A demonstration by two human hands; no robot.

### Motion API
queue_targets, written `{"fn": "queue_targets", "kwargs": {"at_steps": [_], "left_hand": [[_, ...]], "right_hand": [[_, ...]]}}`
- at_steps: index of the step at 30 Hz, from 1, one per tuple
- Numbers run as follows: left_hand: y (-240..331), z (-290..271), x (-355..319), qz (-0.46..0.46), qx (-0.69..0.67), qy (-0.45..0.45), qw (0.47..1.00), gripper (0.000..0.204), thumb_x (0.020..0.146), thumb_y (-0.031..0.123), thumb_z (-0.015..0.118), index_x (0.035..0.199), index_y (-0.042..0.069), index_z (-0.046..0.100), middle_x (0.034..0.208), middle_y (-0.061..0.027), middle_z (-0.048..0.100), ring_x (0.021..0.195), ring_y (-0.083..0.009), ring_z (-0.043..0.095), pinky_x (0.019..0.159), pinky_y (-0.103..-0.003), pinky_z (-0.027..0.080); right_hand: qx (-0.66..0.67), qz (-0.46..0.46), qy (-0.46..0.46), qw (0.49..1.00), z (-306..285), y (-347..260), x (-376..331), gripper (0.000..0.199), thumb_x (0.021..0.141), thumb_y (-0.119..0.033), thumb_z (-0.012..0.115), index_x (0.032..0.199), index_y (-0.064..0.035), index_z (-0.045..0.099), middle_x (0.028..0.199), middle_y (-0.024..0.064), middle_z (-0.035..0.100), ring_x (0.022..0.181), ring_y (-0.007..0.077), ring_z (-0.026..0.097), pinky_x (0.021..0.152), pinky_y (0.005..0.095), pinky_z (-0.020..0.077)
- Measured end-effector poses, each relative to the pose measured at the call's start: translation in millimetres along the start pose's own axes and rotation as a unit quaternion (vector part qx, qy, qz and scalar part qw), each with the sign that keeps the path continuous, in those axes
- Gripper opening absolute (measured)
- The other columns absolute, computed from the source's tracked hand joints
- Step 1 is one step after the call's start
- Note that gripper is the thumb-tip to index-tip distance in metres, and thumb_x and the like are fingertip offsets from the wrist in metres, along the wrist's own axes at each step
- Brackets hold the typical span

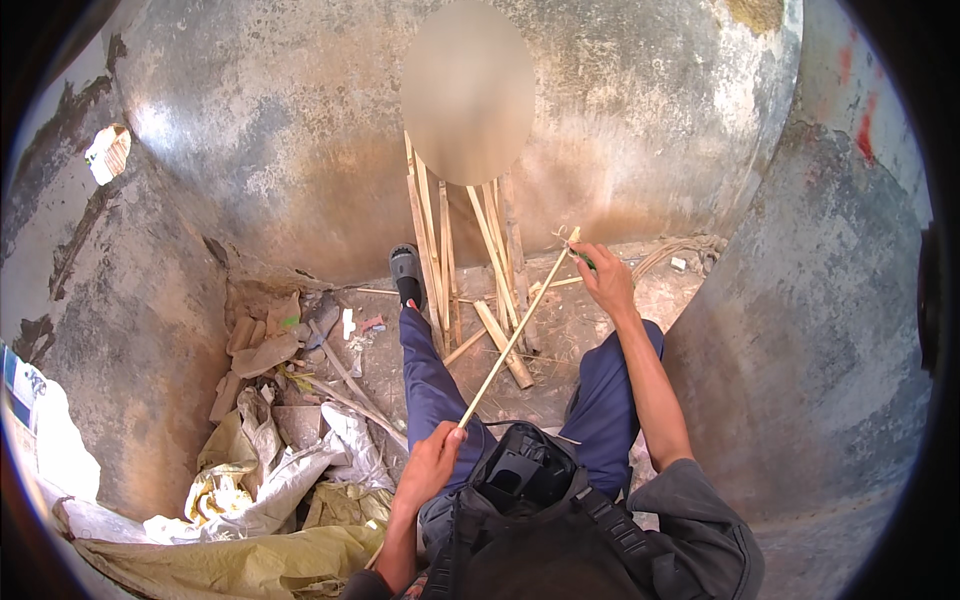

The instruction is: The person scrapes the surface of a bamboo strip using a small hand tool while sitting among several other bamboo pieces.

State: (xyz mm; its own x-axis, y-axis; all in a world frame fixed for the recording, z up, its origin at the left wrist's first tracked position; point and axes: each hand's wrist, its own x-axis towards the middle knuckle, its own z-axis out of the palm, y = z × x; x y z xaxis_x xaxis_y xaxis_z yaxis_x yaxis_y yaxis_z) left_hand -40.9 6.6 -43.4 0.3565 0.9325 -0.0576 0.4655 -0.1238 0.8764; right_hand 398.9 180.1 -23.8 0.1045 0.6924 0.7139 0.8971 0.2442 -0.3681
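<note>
A long, thin pale bamboo strip [515, 344] slants across my lap, its far end up and to the right. My left hand [432, 460] is closed around its near end, close to my left thigh. At the far end my right hand [606, 280] is bent with fingers closed, touching or very near the strip. Something small, dark and greenish shows at those fingers; its kind is too small to tell. Thin curled shavings [562, 236] stick out at the strip's tip. Beyond lie several more bamboo strips [445, 240], fanned toward the wall, and a thicker split piece [505, 346].
A curved, stained wall [300, 140] rises around me. Crumpled sacks [290, 480] and broken rubble [262, 350] lie at the left. My foot in a dark sandal [405, 268] rests beside the strips. A coil of thin strands [680, 250] lies by the wall at right.
</note>
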Motion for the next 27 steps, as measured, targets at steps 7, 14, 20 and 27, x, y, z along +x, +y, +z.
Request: {"fn": "queue_targets", "kwargs": {"at_steps": [7, 14, 20, 27], "left_hand": [[6, 5, 3, 0.008, 0.024, 0.052, 0.998, 0.030, 0.115, 0.032, 0.066, 0.122, 0.004, 0.072, 0.072, -0.0182, 0.066, 0.064, -0.0326, 0.067, 0.064, -0.044, 0.049], [14, 0, -2, 0.000, 0.038, 0.080, 0.996, 0.029, 0.112, 0.032, 0.071, 0.121, 0.004, 0.073, 0.070, -0.0147, 0.065, 0.060, -0.0265, 0.062, 0.060, -0.044, 0.046], [-16, 5, 0, -0.031, -0.010, 0.112, 0.993, 0.030, 0.112, 0.031, 0.071, 0.121, 0.001, 0.071, 0.070, -0.0125, 0.064, 0.060, -0.0220, 0.059, 0.060, -0.043, 0.045], [3, 4, 7, -0.033, -0.008, 0.115, 0.993, 0.033, 0.111, 0.031, 0.074, 0.124, 0.001, 0.071, 0.072, -0.0106, 0.065, 0.064, -0.0160, 0.057, 0.061, -0.039, 0.045]], "right_hand": [[-0.041, 0.015, 0.030, 0.999, -1, -10, 0, 0.028, 0.105, -0.024, 0.073, 0.133, -0.0240, 0.078, 0.095, 0.0088, 0.071, 0.079, 0.0356, 0.073, 0.067, 0.0477, 0.0571], [-0.037, 0.048, 0.081, 0.995, -2, 3, 1, 0.031, 0.108, -0.024, 0.069, 0.138, -0.0241, 0.076, 0.104, 0.0103, 0.076, 0.086, 0.0394, 0.076, 0.074, 0.0498, 0.0589], [-0.009, 0.229, -0.114, 0.967, 15, 22, 2, 0.052, 0.107, -0.036, 0.068, 0.155, -0.0176, 0.062, 0.122, 0.0257, 0.078, 0.108, 0.0473, 0.077, 0.092, 0.0578, 0.0584], [-0.086, 0.217, -0.256, 0.938, 39, 71, -24, 0.072, 0.104, -0.047, 0.068, 0.159, -0.0043, 0.052, 0.128, 0.0316, 0.077, 0.122, 0.0519, 0.073, 0.106, 0.0607, 0.0553]]}}
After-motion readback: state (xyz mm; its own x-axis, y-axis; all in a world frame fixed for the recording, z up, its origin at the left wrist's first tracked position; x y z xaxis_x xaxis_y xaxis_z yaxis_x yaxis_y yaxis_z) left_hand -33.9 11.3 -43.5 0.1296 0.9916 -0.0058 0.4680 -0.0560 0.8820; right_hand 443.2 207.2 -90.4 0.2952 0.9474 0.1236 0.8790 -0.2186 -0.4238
